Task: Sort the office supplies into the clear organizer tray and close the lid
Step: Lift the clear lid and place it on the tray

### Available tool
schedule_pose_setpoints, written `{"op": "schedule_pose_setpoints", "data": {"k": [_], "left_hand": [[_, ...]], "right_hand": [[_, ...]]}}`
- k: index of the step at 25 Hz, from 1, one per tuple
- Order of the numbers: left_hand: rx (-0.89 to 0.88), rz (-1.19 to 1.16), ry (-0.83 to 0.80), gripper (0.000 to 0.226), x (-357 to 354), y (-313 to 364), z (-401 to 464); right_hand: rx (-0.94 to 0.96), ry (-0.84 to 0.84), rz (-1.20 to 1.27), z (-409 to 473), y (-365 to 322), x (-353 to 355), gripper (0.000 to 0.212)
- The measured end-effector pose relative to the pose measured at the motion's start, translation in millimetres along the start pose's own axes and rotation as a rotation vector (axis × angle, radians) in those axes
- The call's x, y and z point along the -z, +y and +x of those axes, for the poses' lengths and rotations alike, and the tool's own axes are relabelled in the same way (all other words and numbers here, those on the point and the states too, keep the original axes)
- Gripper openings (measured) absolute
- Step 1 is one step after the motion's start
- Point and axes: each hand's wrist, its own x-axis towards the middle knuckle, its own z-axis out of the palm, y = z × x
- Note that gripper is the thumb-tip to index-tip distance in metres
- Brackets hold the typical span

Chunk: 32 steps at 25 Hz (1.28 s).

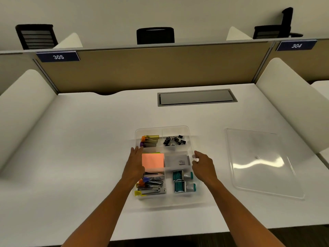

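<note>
The clear organizer tray [178, 128] sits mid-desk, its compartments filled: black binder clips [174, 140], orange sticky notes [153, 160], a grey box [176, 161], teal stamps [183, 181], staplers with coloured handles [149, 186], and coloured items [150, 139] at the far left. My left hand [134, 165] lies against the tray's left side, fingers extended. My right hand [203, 165] touches the tray's right rim, fingers curled at the edge. The clear lid [260, 163] lies flat on the desk to the right, apart from the tray.
The white desk [80, 148] has curved white side dividers [23, 111] and a tan back partition [142, 68]. A grey cable hatch [196, 97] is set in the desk behind the tray. Black chairs [155, 35] stand beyond the partition.
</note>
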Motion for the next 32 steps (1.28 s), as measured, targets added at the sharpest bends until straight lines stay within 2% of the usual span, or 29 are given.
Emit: {"op": "schedule_pose_setpoints", "data": {"k": [2, 5, 10, 14, 22, 32], "left_hand": [[-0.019, -0.018, 0.035, 0.072, 2.3, 6.4, 0.7], [-0.196, -0.106, 0.063, 0.052, -1.7, 21.7, 0.4], [-0.412, -0.215, -0.043, 0.059, -10.8, 57.3, -3.0], [-0.535, -0.235, -0.131, 0.06, -23.7, 82.0, -12.6], [-0.643, -0.182, -0.274, 0.061, -55.5, 112.2, -29.4], [-0.678, -0.134, -0.288, 0.065, -99.6, 186.3, -33.8]], "right_hand": [[-0.003, -0.005, 0.025, -5.3, -1.1, -0.8, 0.048], [-0.018, 0.062, 0.082, -18.8, -5.8, -1.3, 0.063], [-0.012, 0.204, 0.118, -50.5, -8.9, -1.1, 0.075], [-0.031, 0.3, 0.112, -72.7, 2.7, 1.5, 0.074], [-0.061, 0.423, -0.015, -96.0, 27.2, 23.0, 0.074], [0.015, 0.457, -0.045, -72.4, 76.5, 100.6, 0.076]]}}
